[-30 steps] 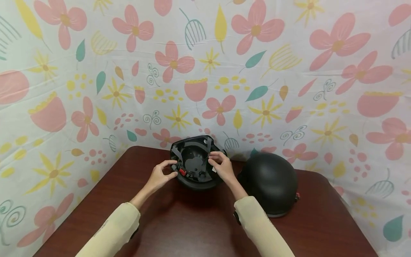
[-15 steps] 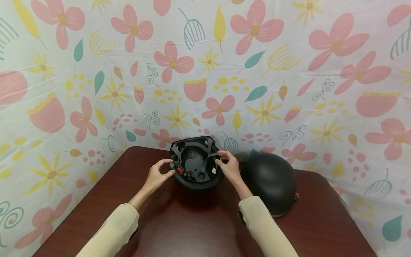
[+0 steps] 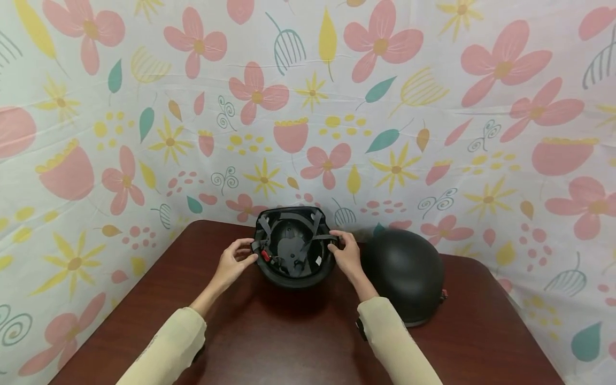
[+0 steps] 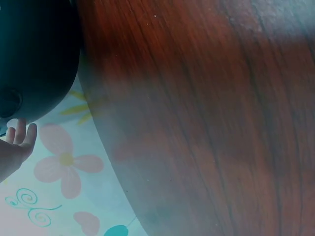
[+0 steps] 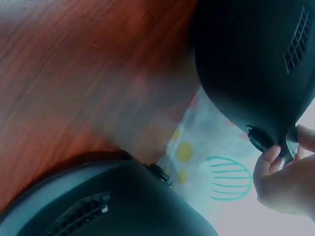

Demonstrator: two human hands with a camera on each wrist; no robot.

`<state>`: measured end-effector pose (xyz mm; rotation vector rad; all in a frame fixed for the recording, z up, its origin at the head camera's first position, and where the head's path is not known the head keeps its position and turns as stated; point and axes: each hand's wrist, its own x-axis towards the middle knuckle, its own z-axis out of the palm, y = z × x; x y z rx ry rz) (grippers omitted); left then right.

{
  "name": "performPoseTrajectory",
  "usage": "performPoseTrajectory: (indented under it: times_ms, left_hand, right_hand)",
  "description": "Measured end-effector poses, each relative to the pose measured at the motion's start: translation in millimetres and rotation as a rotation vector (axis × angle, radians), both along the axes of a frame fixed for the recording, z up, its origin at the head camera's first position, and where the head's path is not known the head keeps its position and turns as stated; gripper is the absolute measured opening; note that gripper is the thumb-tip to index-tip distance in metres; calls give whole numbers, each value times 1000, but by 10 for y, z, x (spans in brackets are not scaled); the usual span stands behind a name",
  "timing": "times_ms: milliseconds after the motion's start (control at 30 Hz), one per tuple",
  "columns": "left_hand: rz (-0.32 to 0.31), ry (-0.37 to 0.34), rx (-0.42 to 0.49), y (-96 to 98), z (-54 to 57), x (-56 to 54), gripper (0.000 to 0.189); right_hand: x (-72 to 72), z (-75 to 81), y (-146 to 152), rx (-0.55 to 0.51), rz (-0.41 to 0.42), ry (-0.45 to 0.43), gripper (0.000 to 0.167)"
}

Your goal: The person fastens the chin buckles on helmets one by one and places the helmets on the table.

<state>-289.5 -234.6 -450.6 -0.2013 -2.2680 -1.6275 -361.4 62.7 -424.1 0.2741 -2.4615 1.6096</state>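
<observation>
A black helmet (image 3: 293, 278) stands on the table with its hollow inside towards me, showing grey straps, padding and a red buckle (image 3: 266, 256) at the left. My left hand (image 3: 233, 262) holds its left rim between thumb and fingers. At the opposite rim, my right hand (image 3: 347, 255) grips the edge where a dark strap (image 3: 325, 237) runs out from the inside. In the right wrist view, the fingers and thumb of the right hand (image 5: 288, 179) pinch the helmet's corner beside a round knob (image 5: 259, 137). The left wrist view catches only some fingertips against the shell.
A second black helmet (image 3: 403, 275) sits dome up on the right, close to my right forearm, with a red part (image 3: 444, 294) at its side. The dark red wooden table (image 3: 284, 342) meets a flower-printed cloth (image 3: 308, 133) behind.
My right hand has drawn the strap outward from inside the helmet to its right rim. The left hand has shifted slightly left along with the rim. The helmet's tilt has changed slightly.
</observation>
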Motion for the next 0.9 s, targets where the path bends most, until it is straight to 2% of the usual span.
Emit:
performPoseTrajectory:
  times_ms: [200, 367, 400, 500, 633, 733, 900]
  left_hand:
    - [-20, -7, 9, 11, -32, -9, 60]
    - [-30, -32, 44, 24, -46, -12, 71]
    - [-29, -36, 50, 25, -44, -15, 71]
    - [-20, -76, 43, 55, 79, 50, 71]
    - [-11, -121, 49, 50, 112, 62, 67]
    - [-3, -130, 61, 8, 31, 3, 66]
    - [-14, -149, 96, -14, 46, -14, 65]
  right_hand:
    - [11, -32, -9, 6, 14, -17, 36]
    - [22, -64, -5, -2, 30, -72, 38]
    - [20, -76, 0, -3, 33, -84, 38]
    - [9, -118, -3, -5, 36, -100, 39]
    - [9, -182, -25, -26, 44, -113, 38]
    - [19, -220, -39, -47, 63, -141, 39]
    - [22, -254, -38, -88, 98, -204, 44]
